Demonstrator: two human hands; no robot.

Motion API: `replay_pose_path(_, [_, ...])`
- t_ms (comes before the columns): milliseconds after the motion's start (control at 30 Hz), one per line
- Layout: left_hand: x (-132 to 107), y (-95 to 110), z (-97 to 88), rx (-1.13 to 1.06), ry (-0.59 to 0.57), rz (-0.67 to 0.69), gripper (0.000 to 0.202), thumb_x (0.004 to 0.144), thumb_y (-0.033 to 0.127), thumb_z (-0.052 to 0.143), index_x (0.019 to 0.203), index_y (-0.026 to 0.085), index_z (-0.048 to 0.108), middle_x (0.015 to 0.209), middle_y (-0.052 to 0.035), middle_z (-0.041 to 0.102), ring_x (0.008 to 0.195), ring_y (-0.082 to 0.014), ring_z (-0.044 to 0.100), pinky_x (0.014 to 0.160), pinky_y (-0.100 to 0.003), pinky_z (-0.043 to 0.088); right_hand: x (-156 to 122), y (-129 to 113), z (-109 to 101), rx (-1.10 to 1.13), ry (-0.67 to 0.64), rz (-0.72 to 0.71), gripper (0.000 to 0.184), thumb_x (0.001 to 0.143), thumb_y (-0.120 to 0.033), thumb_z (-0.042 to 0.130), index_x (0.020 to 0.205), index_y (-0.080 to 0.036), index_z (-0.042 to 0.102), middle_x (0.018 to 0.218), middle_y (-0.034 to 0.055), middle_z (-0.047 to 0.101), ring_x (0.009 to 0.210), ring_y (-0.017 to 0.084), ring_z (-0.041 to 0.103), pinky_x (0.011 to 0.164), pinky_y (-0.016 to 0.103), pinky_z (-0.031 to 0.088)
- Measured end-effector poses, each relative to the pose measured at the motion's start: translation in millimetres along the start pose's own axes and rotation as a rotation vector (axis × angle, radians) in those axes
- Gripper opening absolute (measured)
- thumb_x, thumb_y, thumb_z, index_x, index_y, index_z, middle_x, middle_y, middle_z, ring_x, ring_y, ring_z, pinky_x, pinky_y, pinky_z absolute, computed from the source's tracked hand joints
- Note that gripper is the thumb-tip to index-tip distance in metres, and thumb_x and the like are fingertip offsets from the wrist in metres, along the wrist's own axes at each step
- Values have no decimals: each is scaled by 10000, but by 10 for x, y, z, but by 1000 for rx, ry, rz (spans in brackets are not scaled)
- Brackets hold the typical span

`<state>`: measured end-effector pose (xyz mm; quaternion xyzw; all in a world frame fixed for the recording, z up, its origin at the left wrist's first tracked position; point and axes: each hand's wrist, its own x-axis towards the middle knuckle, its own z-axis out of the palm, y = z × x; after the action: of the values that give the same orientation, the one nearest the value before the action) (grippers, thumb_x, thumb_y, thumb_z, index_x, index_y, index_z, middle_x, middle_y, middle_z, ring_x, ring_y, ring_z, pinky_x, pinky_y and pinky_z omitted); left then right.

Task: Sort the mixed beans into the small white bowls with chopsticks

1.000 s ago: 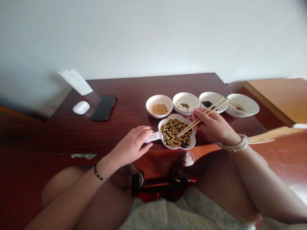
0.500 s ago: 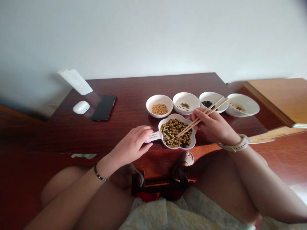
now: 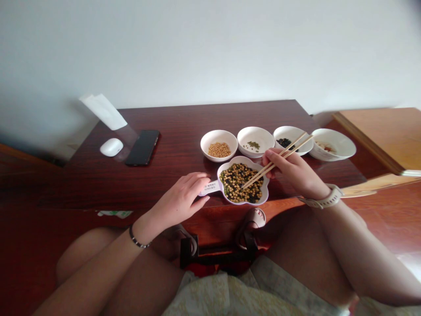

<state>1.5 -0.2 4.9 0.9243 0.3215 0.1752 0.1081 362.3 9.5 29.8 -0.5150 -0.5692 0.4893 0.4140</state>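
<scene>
My right hand [image 3: 289, 169] grips a pair of wooden chopsticks [image 3: 278, 160], whose tips reach into the mixed beans [image 3: 235, 184]. Those yellow, black and green beans fill a white flower-shaped bowl [image 3: 267, 195] with a lilac edge and a labelled handle [image 3: 212, 188]. At the handle's end is my left hand [image 3: 184, 195], fingers on the far side and thumb on the near side. Whether a bean sits between the chopstick tips is too small to tell. Behind stand a white bowl [image 3: 204, 151] of yellow soybeans and a bowl [image 3: 245, 137] with a few green beans.
Farther right, one bowl [image 3: 281, 131] holds black beans and a larger bowl [image 3: 345, 142] holds pale and reddish bits. A phone [image 3: 143, 147], a white mouse-like object [image 3: 112, 148] and a white folded paper [image 3: 103, 112] are at the left of the dark table [image 3: 184, 118].
</scene>
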Motion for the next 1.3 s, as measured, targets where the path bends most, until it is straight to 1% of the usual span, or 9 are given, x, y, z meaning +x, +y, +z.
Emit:
replay_pose_path(133, [1,-3,5,-1,-4,-3,374,1115,234,636,1472,177,541,1532,-178,636,1454,-355,620,1229,-575,544,1,1,-6,-12,1,4,424,1097,-573,638,854,-228,678,720,17,649,643,175,583,628,329,469])
replay_pose_path(267, [5,7,-2,-28,9,-14,378,1096,224,644,1464,223,559,1520,-157,659,1437,-357,638,1211,-582,562,2,-8,-8,-8,-3,3,417,1101,-561,635,856,-227,674,720,14,640,642,173,579,625,327,466])
replay_pose_path(567, [0,6,1,-24,2,-24,380,1114,249,611,1485,269,531,1525,-139,652,1445,-343,636,1229,-577,553,-7,-19,8,-19,-1,-5,423,1103,-556,634,843,-224,665,723,15,632,645,170,572,625,323,458])
replay_pose_path(633, [0,4,2,-16,5,-19,380,1113,260,623,1481,257,530,1527,-141,649,1449,-348,634,1230,-578,553,-5,-14,6,-14,-2,-2,416,1106,-553,631,852,-226,667,726,15,634,647,171,571,629,324,460])
replay_pose_path(767, [3,5,1,-2,-5,-12,364,1116,249,627,1466,196,540,1531,-171,641,1456,-352,624,1248,-573,539,-11,-21,3,-27,-3,-7,422,1110,-553,623,850,-224,669,727,17,635,654,172,575,643,326,467])
replay_pose_path(933, [7,16,-7,-25,10,-24,368,1102,249,625,1466,221,573,1526,-158,664,1440,-361,643,1228,-595,559,-16,-44,4,-28,-3,-3,430,1092,-579,641,846,-228,666,715,18,640,648,179,583,637,329,468])
replay_pose_path(1133, [-1,12,-3,-10,-4,-14,366,1114,234,629,1469,181,555,1536,-181,646,1460,-361,624,1244,-579,539,-18,-56,14,-30,0,2,440,1078,-609,648,844,-237,668,706,22,641,647,190,583,636,333,473])
replay_pose_path(1300, [-3,8,3,-20,8,-17,385,1111,231,636,1481,226,528,1533,-151,645,1455,-347,624,1226,-581,547,-17,-58,14,-38,5,6,453,1064,-626,661,833,-237,667,689,21,638,639,192,585,633,335,475])
